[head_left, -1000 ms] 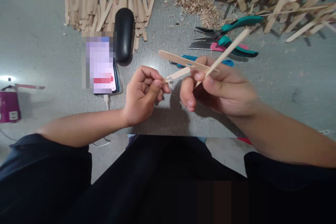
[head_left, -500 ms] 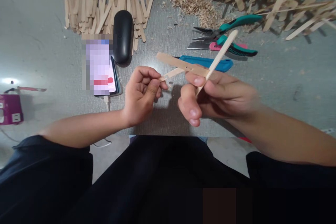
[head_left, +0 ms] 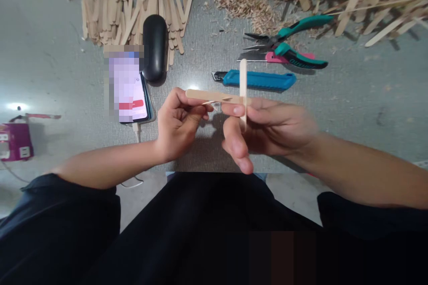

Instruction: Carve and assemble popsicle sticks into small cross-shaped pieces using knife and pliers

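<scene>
My right hand (head_left: 270, 122) pinches two wooden craft sticks that cross each other. One craft stick (head_left: 243, 78) stands nearly upright in the picture. The other, a horizontal craft stick (head_left: 203, 95), reaches left over the fingertips of my left hand (head_left: 177, 127) and has a small notch or split near the crossing. Between the thumb and fingers of my left hand is a thin sliver of wood (head_left: 210, 102), partly hidden behind the horizontal stick. Just beyond my hands lies a blue utility knife (head_left: 261, 80) with its blade tip out.
Green-handled pliers (head_left: 301, 59) lie over a pink-handled knife (head_left: 272, 57). Behind are wood shavings (head_left: 247, 6), a heap of loose sticks (head_left: 357, 0) and a row of craft sticks (head_left: 107, 13). A black case (head_left: 155, 46) and a phone (head_left: 142, 104) are at left, a purple box (head_left: 15, 140) farther left.
My right hand has turned the crossed sticks, so the slanted one now stands upright and the other lies nearly level, closer to my left hand. The utility knife's blade end has come into view.
</scene>
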### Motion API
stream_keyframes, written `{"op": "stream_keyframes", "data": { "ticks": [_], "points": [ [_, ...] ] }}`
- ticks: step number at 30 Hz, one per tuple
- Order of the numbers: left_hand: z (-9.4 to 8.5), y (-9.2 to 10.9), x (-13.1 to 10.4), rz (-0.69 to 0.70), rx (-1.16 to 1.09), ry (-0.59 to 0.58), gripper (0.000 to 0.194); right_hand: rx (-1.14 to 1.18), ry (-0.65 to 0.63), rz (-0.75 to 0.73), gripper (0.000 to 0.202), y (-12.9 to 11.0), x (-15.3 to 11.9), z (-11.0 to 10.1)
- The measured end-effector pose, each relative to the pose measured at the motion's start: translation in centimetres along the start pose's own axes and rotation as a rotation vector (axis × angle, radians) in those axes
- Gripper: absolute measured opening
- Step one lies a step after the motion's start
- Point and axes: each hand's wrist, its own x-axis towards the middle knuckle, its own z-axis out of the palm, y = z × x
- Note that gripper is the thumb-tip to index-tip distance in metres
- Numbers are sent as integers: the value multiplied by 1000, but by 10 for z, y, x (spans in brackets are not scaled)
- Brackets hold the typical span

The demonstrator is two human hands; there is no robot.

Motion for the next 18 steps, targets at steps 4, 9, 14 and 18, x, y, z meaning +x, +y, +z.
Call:
{"op": "stream_keyframes", "data": {
  "ticks": [4,9,14,18],
  "points": [
    [-2,-1,1,14,-4,-55,8,56,7,32,26,4,4,-1],
    [-8,-2,0,-68,-156,-160,17,-11,77,-83,26,8,9,-9],
    [-8,-1,0,-128,-189,-186,47,-185,131,-208,25,10,10,-12],
    [-6,-5,0,-16,-162,-184,39,-582,251,-419,25,18,9,-12]
  ]
}}
